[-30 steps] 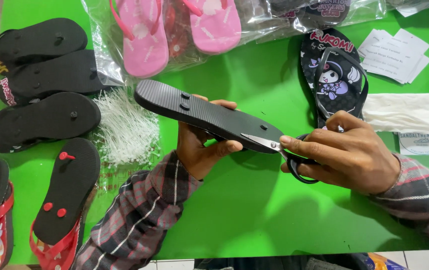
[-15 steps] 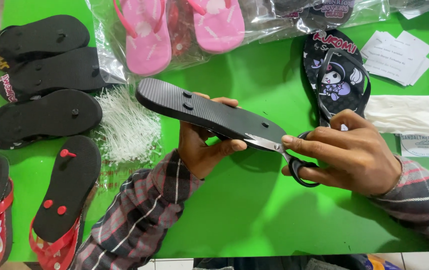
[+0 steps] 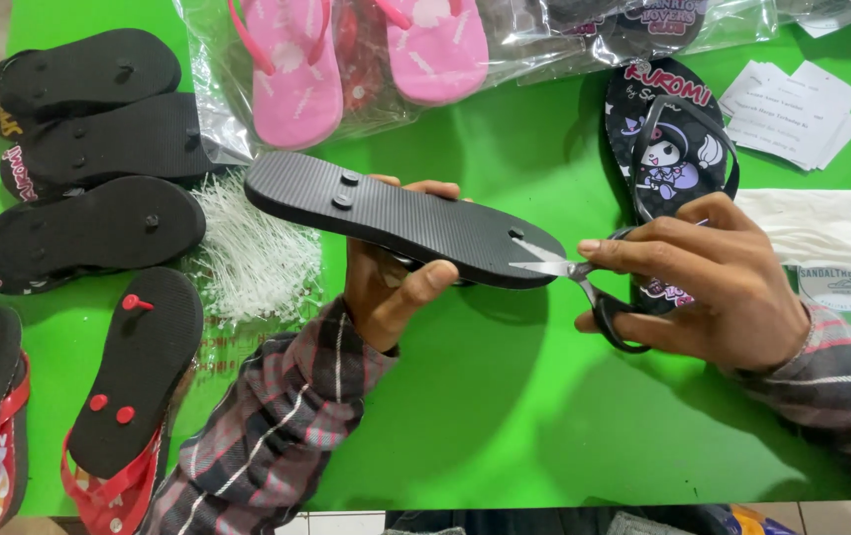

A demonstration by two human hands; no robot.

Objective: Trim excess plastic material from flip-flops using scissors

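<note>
Green table (image 3: 505, 416) lying bare across lower centre. Left hand (image 3: 391, 282) gripping black flip-flop sole (image 3: 396, 213) at frame centre; right hand (image 3: 708, 282) clasping scissors (image 3: 584, 282), blades touching sole's right edge.

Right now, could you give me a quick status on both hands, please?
Left hand holds black sandal sole-up. Right hand holds scissors, tips at sole's strap plug. Nothing in the way.

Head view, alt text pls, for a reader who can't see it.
The left hand holds a black flip-flop sole-up over a green table while the right hand puts small scissors to its toe end. More black, red-strapped and bagged pink flip-flops lie around.
</note>
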